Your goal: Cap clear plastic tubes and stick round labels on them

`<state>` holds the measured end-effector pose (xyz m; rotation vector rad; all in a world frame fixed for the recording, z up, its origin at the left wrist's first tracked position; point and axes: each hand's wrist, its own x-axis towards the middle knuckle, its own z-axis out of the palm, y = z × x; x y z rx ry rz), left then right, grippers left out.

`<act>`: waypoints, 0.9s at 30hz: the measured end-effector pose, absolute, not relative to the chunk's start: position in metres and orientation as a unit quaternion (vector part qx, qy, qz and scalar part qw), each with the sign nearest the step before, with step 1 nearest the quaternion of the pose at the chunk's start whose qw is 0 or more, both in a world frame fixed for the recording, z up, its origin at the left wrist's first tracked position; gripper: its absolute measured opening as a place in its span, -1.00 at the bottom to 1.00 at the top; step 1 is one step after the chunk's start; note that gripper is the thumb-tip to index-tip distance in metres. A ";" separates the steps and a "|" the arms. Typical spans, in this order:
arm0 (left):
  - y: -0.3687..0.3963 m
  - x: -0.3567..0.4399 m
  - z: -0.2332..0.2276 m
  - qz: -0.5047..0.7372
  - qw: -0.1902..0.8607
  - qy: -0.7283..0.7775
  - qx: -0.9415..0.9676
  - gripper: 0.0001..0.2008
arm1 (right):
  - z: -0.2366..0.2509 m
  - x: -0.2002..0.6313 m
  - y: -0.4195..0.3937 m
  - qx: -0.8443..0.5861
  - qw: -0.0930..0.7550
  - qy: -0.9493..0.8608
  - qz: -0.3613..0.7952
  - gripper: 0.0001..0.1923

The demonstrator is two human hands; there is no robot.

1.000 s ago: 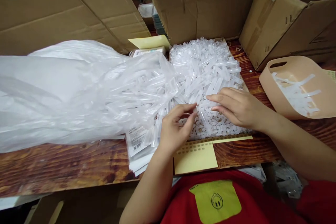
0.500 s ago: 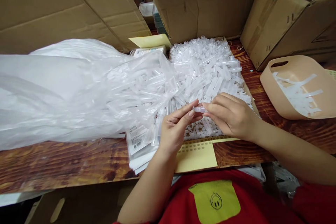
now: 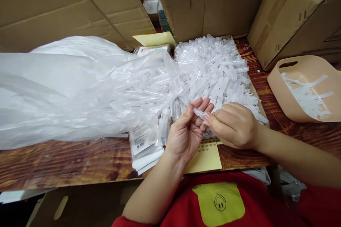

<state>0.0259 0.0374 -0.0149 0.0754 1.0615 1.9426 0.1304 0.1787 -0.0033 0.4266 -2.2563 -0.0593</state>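
A heap of clear plastic tubes point(image 3: 213, 67) lies on the wooden table point(image 3: 66, 161), spilling from a big translucent plastic bag point(image 3: 74, 88) on the left. My right hand point(image 3: 234, 126) pinches one clear tube point(image 3: 199, 113) at its end. My left hand point(image 3: 188, 129) is turned palm up beside it, fingers spread, and the tube's free end rests against its fingers. Both hands hover just above the near edge of the heap.
A beige plastic basket point(image 3: 306, 88) with white paper strips sits at the right. Cardboard boxes point(image 3: 213, 3) wall in the back and sides. Yellow perforated sheets point(image 3: 205, 158) and a stack of labelled packets point(image 3: 142, 147) lie at the table's front edge.
My right hand picked a single tube out of the heap and lifted it toward me. My left hand turned palm up to meet it.
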 end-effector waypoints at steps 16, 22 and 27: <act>0.042 0.051 -0.009 0.820 0.413 0.395 0.034 -0.78 | -0.021 0.115 0.151 0.083 0.471 -0.877 -0.033 -0.93; 0.042 0.028 -0.025 0.818 0.344 0.461 0.031 -0.64 | 0.025 0.084 0.210 0.182 -0.012 -0.946 0.267 -0.59; 0.031 0.033 -0.031 0.720 0.194 0.614 0.260 -0.60 | 0.044 0.014 0.313 -0.116 0.095 -0.988 0.044 -0.79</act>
